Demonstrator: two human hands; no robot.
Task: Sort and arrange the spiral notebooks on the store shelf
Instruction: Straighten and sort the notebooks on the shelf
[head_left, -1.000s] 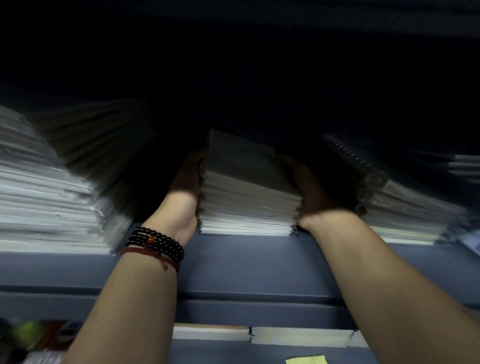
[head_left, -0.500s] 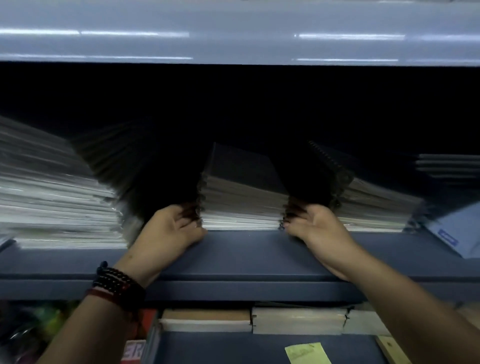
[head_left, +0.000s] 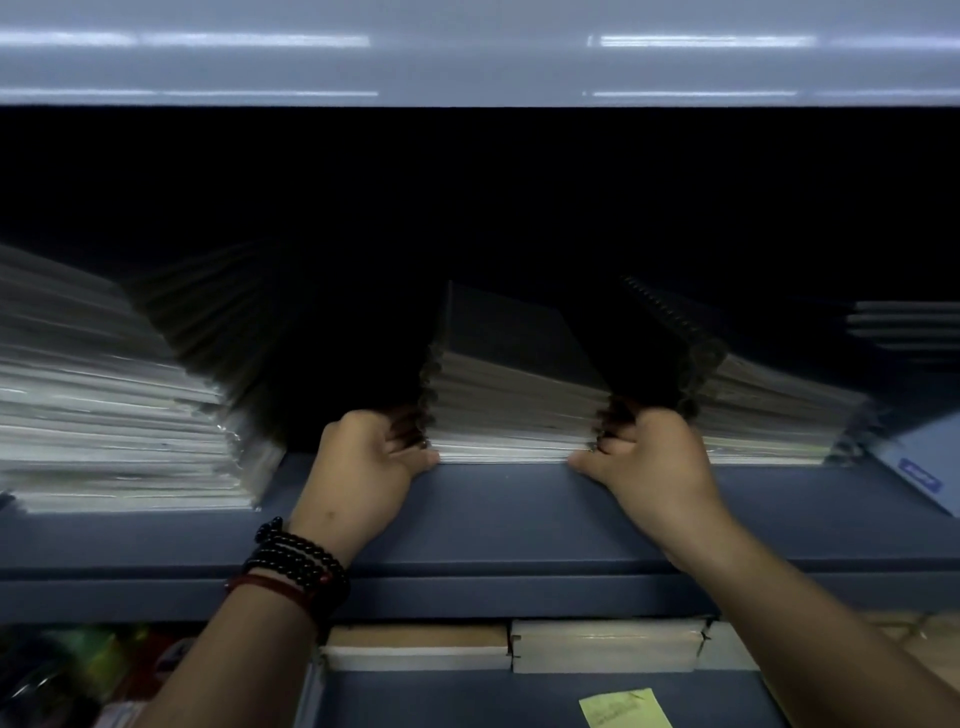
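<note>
Grips a low stack of dark-covered, clear-wrapped spiral notebooks (head_left: 509, 410) from both sides, midway along the blue-grey metal shelf board (head_left: 509, 525) and set back from its front edge. Curls the left hand (head_left: 363, 467) round the stack's wire-bound left side near the bottom, with the thumb laid against the lower front corner. Curls the right hand (head_left: 649, 462) round the right side in the same way, thumb tip at the lower front corner, fingers tucked into the dark gap there; cannot tell how deep. Wears black bead bracelets (head_left: 298, 558) and a red cord (head_left: 275, 590) on the left wrist. To the left, apart from the held stack: a taller, blurred pile of pale wrapped notebooks (head_left: 104, 426). Just to the right, beside the right hand: another stack of wire-bound notebooks (head_left: 769, 415), with a pale blue card (head_left: 917, 467) further right. Overhead, the glossy pale edge of the upper shelf (head_left: 467, 57). Below, on the lower level: flat pale and tan book packs (head_left: 597, 644) and a yellow sticky note (head_left: 626, 709).
</note>
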